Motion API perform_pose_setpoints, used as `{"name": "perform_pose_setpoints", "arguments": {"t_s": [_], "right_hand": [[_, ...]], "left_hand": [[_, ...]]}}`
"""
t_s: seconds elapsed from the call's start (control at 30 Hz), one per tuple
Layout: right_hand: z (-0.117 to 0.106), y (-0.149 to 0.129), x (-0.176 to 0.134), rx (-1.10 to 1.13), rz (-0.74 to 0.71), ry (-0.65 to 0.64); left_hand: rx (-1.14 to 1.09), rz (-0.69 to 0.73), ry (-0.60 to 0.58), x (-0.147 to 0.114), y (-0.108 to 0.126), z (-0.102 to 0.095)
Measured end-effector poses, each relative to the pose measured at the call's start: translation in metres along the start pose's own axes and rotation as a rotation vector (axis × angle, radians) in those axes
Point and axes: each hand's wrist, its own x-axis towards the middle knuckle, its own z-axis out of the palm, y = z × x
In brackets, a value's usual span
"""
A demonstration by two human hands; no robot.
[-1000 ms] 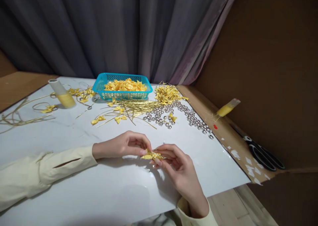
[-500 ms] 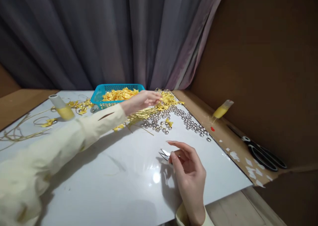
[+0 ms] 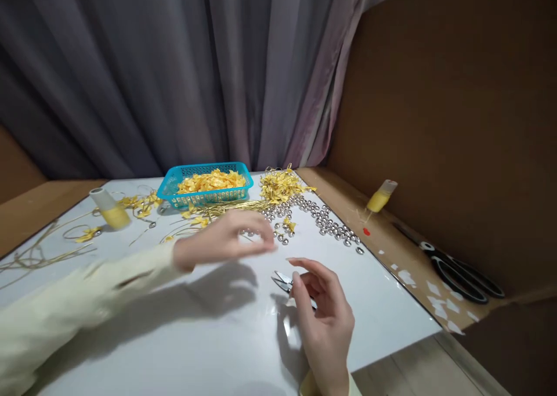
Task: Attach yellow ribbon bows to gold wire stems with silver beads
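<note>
My left hand point(image 3: 230, 239), somewhat blurred, hovers over the white board point(image 3: 183, 332) with its fingertips curved down to the thumb. Whatever they pinch, if anything, is too small or hidden to make out. Beneath and beyond it lie loose silver beads point(image 3: 337, 229) and a small yellow bow-like piece point(image 3: 289, 226). Nearer me, my right hand point(image 3: 326, 315) is closed around small scissors point(image 3: 284, 281). Their blades are parted and point left; most of the handle is hidden in the palm.
A blue basket point(image 3: 208, 197) holds yellow pieces point(image 3: 213, 181). Beside it are gold stems point(image 3: 235, 208) and a yellow-and-gold pile point(image 3: 281, 186). A yellow glue-like bottle point(image 3: 111, 210) stands left; another point(image 3: 382, 196) leans right, near large black-handled scissors point(image 3: 456, 274) and white paper scraps point(image 3: 435, 291).
My left hand has come back from the yellow pile toward me, down near my right hand. My right hand keeps the small scissors. The view has tilted slightly upward.
</note>
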Motion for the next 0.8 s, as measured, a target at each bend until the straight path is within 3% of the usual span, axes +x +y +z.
{"name": "perform_pose_setpoints", "arguments": {"t_s": [0.1, 0.2, 0.3, 0.5, 0.8], "right_hand": [[-0.001, -0.001, -0.001, 0.053, -0.136, -0.167], [-0.002, -0.006, -0.001, 0.081, -0.243, -0.348], [-0.002, -0.008, 0.0, 0.052, -0.314, -0.43], [0.002, -0.007, 0.002, 0.016, -0.441, -0.444], [0.004, -0.012, 0.003, 0.065, -0.411, -0.451]], "left_hand": [[0.129, 0.142, -0.066, -0.056, 0.024, 0.012], [0.187, 0.158, -0.067, -0.08, 0.023, 0.017], [0.192, 0.146, -0.053, -0.084, 0.011, 0.019], [0.124, 0.117, -0.057, -0.085, 0.0, 0.03], [-0.08, 0.038, -0.138, -0.082, 0.005, 0.036]]}}
